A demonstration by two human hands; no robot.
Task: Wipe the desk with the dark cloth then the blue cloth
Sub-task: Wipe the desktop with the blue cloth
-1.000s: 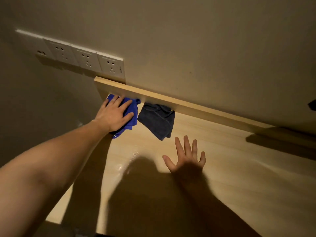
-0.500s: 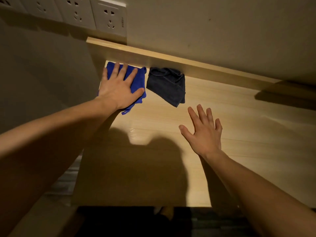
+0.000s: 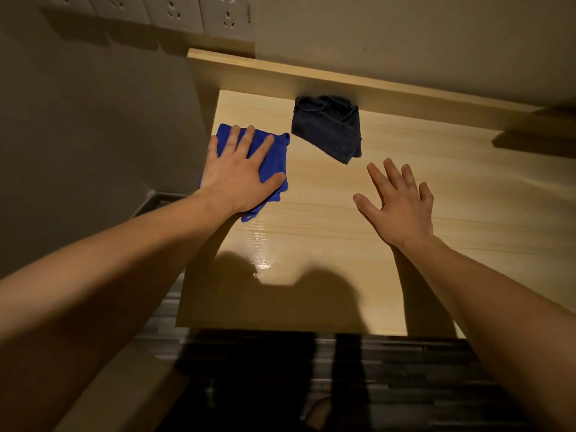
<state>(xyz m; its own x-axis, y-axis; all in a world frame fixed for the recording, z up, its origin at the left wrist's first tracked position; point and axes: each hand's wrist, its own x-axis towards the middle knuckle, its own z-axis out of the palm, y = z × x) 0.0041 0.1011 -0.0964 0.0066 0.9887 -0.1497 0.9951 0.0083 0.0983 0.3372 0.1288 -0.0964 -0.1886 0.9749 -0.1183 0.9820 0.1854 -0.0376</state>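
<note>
Head view, looking down on a pale wood desk under dim warm light. At far left, a row of white wall sockets sits above the desk's raised back board. Just below and nearer, the left hand lies flat on the blue cloth, fingers spread and palm pressing it onto the desk at the left edge — the cloth's folded corners show past the fingertips and under the wrist. Right of it, and apart from it, the dark cloth rests crumpled at the far side of the desk, its upper edge against the back board; no hand touches it. Nearer on the surface, a wet-looking sheen catches the light, bordered by the shadow of the person's head and arms. Further right, the right hand is open with fingers fanned, empty — whether it rests on the wood or hovers just over it cannot be told. Both bare forearms reach in from the near corners. Below the desk's near edge, a dark striped floor shows.
</note>
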